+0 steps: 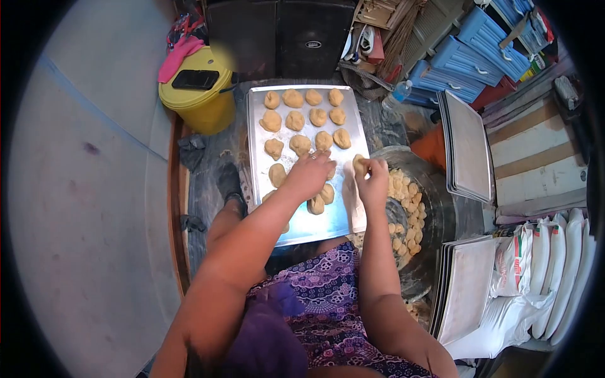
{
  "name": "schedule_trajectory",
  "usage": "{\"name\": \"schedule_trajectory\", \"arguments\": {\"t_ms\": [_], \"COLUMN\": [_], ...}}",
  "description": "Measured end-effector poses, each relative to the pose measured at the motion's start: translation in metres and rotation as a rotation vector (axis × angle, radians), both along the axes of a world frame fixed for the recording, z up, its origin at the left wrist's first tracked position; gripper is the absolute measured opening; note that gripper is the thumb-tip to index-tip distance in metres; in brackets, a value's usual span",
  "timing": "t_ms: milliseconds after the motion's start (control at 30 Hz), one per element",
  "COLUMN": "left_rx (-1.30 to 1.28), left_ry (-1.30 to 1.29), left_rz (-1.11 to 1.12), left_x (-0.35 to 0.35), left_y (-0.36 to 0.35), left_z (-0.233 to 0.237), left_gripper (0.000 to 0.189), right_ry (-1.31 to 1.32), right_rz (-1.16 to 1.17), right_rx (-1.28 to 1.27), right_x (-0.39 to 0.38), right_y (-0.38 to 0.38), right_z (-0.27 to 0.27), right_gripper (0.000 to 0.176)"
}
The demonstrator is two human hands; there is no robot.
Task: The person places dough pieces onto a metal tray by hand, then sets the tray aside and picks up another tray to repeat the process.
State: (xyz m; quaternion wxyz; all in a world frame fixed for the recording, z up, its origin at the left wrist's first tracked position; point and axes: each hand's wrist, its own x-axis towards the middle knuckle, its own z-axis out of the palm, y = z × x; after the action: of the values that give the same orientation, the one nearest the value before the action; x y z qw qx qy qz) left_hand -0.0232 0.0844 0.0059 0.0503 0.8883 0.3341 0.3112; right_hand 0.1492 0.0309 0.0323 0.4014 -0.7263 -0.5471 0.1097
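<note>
A metal baking tray (353,217) carries rough rows of tan dough pieces, among them a dough ball (292,98) near its far edge. My left hand (309,173) reaches over the middle of the tray, its fingers curled down around a dough piece (331,171) that shows partly beside the fingertips. The palm hides what lies beneath it. At the tray's right edge my right hand (374,181) pinches another dough piece (359,165) between thumb and fingers. Below and right of that hand is a big round dark basin (432,201) with many small dough lumps (413,214).
A yellow lidded bucket (201,107) with a phone (195,79) on top stands left of the tray. Stacked trays (466,145) lean at right, with another stack (463,283) nearer. White sacks (554,277) fill the right side. A plastic bottle (398,94) stands behind the basin.
</note>
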Motion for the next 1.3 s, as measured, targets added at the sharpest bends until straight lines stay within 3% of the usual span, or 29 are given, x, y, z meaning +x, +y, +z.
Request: {"name": "schedule_trajectory", "arguments": {"t_ms": [33, 167, 200, 267, 400, 500, 600, 700, 767, 800, 833, 933, 1033, 1100, 1200, 1267, 1300], "left_rx": [-0.134, -0.469, -0.469, -0.233, -0.286, -0.553, -0.676, -0.760, -0.801, -0.850, -0.670, -0.709, -0.740, -0.780, -0.818, -0.812, -0.676], "left_ry": [0.113, 0.434, 0.429, 0.390, 0.197, 0.183, 0.275, 0.284, 0.270, 0.253, 0.243, 0.343, 0.241, 0.217, 0.190, 0.186, 0.239], "left_rz": [-0.011, -0.074, -0.070, -0.052, 0.057, 0.269, 0.443, 0.660, 0.607, 0.547, 0.475, 0.496, 0.536, 0.521, 0.517, 0.519, 0.558], "left_x": [0.001, 0.003, 0.003, 0.001, -0.012, -0.048, -0.080, -0.096, -0.100, -0.102, -0.105, -0.098, -0.095, -0.091, -0.082, -0.076, -0.074], "left_y": [0.002, 0.005, 0.006, 0.003, -0.010, -0.022, -0.042, -0.066, -0.074, -0.079, -0.088, -0.076, -0.074, -0.075, -0.079, -0.083, -0.085], "left_z": [-0.007, 0.028, 0.025, 0.019, 0.046, 0.088, 0.112, 0.093, 0.067, 0.053, 0.039, 0.030, 0.023, 0.024, 0.032, 0.033, 0.030], "left_gripper": [0.022, 0.026, 0.026, 0.027, 0.026, 0.028, 0.028, 0.033, 0.031, 0.030, 0.034, 0.036, 0.035, 0.035, 0.038, 0.039, 0.043], "right_ry": [-0.022, -0.121, -0.125, -0.127, -0.132, -0.173, -0.248, -0.277, -0.258, -0.256, -0.266, -0.157, -0.016, -0.024, -0.044, -0.249, -0.321], "right_rz": [0.018, 0.142, 0.147, 0.177, 0.234, 0.266, 0.354, 0.204, 0.017, 0.011, 0.095, 0.139, -0.015, 0.068, 0.212, 0.203, 0.268], "right_rx": [0.194, 0.021, 0.022, -0.032, -0.104, -0.277, -0.162, -0.089, -0.102, -0.103, -0.105, -0.185, -0.074, 0.126, 0.073, -0.180, -0.308], "right_x": [0.001, -0.004, -0.002, -0.002, -0.001, 0.004, 0.014, 0.031, 0.036, 0.039, 0.043, 0.047, 0.031, 0.012, -0.011, -0.036, -0.042], "right_y": [0.007, 0.017, 0.017, 0.017, 0.011, 0.016, 0.016, -0.004, -0.019, -0.024, -0.031, -0.044, -0.050, -0.050, -0.044, -0.051, -0.056], "right_z": [-0.006, -0.040, -0.043, -0.043, -0.027, -0.018, -0.021, -0.004, -0.016, -0.031, -0.046, -0.046, -0.037, -0.029, -0.037, -0.033, -0.025], "right_gripper": [0.019, 0.018, 0.018, 0.018, 0.017, 0.020, 0.023, 0.025, 0.023, 0.023, 0.024, 0.021, 0.021, 0.017, 0.033, 0.047, 0.056]}}
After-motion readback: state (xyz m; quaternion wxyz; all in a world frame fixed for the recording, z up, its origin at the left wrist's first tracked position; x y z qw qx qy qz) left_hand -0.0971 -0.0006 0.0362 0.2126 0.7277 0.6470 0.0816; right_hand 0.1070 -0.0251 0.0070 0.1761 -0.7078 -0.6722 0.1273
